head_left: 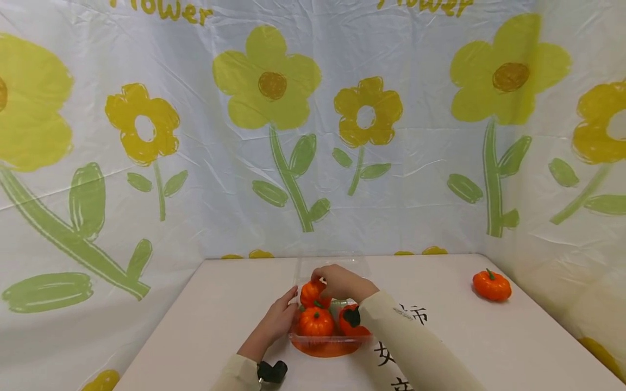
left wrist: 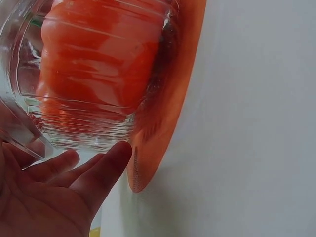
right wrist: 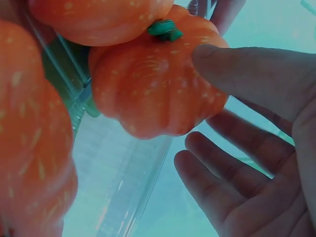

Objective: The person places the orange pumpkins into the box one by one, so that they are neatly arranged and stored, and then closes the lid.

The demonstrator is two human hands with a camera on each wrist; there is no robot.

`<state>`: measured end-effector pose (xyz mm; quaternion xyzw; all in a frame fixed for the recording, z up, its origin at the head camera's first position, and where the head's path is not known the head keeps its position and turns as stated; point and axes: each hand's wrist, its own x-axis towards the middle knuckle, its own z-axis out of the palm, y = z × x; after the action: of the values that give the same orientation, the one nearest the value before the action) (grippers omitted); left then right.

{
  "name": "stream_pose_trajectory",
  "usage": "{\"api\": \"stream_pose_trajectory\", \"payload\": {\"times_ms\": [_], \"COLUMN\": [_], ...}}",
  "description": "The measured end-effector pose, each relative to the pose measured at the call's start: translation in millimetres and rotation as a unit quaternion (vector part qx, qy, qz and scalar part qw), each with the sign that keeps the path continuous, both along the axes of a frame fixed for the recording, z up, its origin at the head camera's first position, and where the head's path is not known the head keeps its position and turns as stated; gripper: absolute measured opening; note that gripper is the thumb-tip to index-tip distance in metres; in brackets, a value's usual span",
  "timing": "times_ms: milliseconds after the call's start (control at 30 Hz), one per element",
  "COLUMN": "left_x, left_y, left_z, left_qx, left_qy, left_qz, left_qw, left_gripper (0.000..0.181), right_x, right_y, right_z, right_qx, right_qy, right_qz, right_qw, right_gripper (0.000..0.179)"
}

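A clear plastic box point(head_left: 337, 339) holds small orange toy pumpkins, one at its front left point(head_left: 316, 322) and another pumpkin point(head_left: 353, 326) on the right, partly hidden by the right wrist. At the back left of the box, my right hand point(head_left: 342, 281) grips a third pumpkin point(right wrist: 158, 89) between thumb and fingers; its green stem shows in the right wrist view. My left hand point(head_left: 279, 320) is at the box's left side. In the left wrist view its fingers point(left wrist: 106, 173) are extended against the ribbed wall.
Behind the box stands its transparent lid point(head_left: 332, 264), hinged back. An orange round mat point(head_left: 323, 349) lies under the box. Another pumpkin point(head_left: 492, 285) sits at the table's far right. Black characters point(head_left: 383, 354) mark the white tabletop, and a flower-printed curtain point(head_left: 420, 179) encloses it.
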<state>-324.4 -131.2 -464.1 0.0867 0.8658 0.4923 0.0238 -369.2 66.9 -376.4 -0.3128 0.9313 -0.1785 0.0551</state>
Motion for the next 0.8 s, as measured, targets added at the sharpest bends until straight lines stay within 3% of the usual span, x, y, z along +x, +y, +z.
{"api": "stream_pose_trajectory", "payload": {"times_ms": [400, 800], "left_x": [-1.8, -1.7], "left_y": [-0.6, 1.4], "left_z": [-1.8, -1.5], "left_qx": [-0.003, -0.002], "left_qy": [0.002, -0.004], "left_qz": [0.001, 0.007], "left_qw": [1.0000, 1.0000], "left_gripper": [0.055, 0.056], "right_x": [1.9, 5.1], "right_y": [12.5, 33.4], "right_z": [2.5, 7.8], "right_qx": [0.017, 0.004], "right_qy": [0.034, 0.033], "right_qz": [0.021, 0.021], "right_qw": [0.9990, 0.9992], "right_gripper": [0.029, 0.025]}}
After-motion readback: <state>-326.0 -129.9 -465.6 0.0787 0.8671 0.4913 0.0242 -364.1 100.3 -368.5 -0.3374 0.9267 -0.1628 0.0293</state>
